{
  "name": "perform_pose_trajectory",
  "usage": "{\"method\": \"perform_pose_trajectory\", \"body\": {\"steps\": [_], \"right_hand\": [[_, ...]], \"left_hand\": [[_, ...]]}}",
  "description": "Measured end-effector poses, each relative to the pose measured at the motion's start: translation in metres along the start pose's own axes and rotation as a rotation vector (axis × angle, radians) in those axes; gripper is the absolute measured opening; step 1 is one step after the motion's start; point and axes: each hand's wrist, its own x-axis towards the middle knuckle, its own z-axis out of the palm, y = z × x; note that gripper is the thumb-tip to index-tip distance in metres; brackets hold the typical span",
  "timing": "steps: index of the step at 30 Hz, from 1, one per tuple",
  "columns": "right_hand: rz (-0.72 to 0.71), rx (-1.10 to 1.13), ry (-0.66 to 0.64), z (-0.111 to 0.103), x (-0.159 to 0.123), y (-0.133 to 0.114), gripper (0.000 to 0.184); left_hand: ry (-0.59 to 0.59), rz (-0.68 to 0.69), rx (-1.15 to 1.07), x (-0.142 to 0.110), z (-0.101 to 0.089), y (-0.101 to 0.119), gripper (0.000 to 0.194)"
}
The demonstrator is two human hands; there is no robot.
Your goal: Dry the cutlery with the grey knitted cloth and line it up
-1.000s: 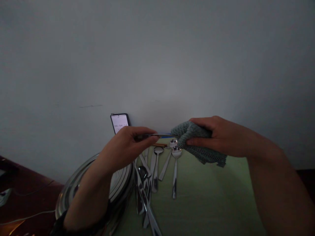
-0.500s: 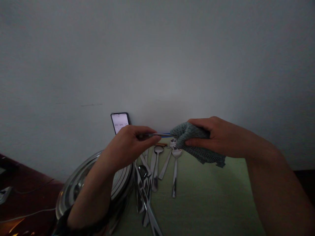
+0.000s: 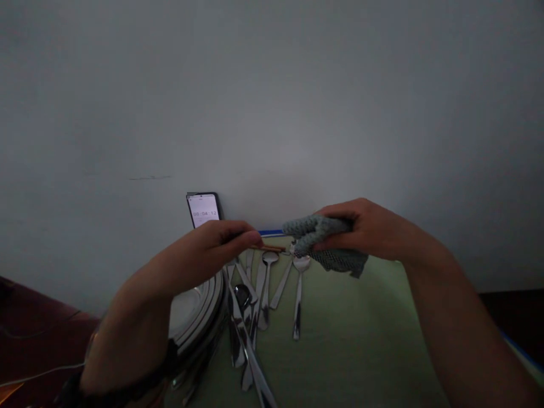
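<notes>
My right hand (image 3: 361,226) is closed on a grey-green knitted cloth (image 3: 317,229), folded between thumb and fingers, with one end hanging below. To its left, my left hand (image 3: 229,241) is closed in a pinch, apart from the cloth; what it holds, if anything, is hidden. Thin brown sticks (image 3: 272,247) show just beyond its fingertips. Beneath the hands lie a spoon (image 3: 298,289) with its bowl near the cloth, another spoon (image 3: 267,272) beside it, and a heap of metal cutlery (image 3: 244,323).
Stacked metal plates or lids (image 3: 199,317) stand at the left, partly behind my left forearm. A phone (image 3: 204,208) showing a timer leans against the wall (image 3: 272,113). The green table surface (image 3: 352,340) extends to the right.
The thin metal utensil that spanned my left fingers and the cloth no longer shows between them. Both hands appear shifted slightly left, with the view moving a little too.
</notes>
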Motion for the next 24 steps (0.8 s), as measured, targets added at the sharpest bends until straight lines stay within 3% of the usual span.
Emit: {"method": "perform_pose_trajectory", "body": {"steps": [4, 6, 9, 14, 19, 24], "right_hand": [[0.076, 0.369, -0.078, 0.005, 0.002, 0.011, 0.034], [0.098, 0.442, -0.065, 0.008, 0.004, 0.014, 0.039], [0.093, 0.333, 0.000, 0.009, 0.007, 0.017, 0.045], [0.110, 0.100, 0.241, 0.003, 0.007, 0.019, 0.049], [0.118, 0.019, 0.077, 0.007, 0.006, 0.011, 0.048], [-0.030, -0.198, -0.144, 0.015, 0.010, 0.003, 0.028]], "left_hand": [[0.015, 0.038, 0.018, -0.004, -0.004, -0.004, 0.034], [0.019, 0.046, 0.043, -0.004, -0.003, -0.004, 0.032], [0.021, 0.030, 0.087, -0.003, -0.001, -0.002, 0.033], [-0.024, 0.032, 0.131, -0.006, -0.002, -0.002, 0.030], [0.027, 0.043, 0.134, -0.007, -0.003, 0.001, 0.027], [0.116, 0.074, 0.222, -0.003, 0.001, 0.008, 0.024]]}}
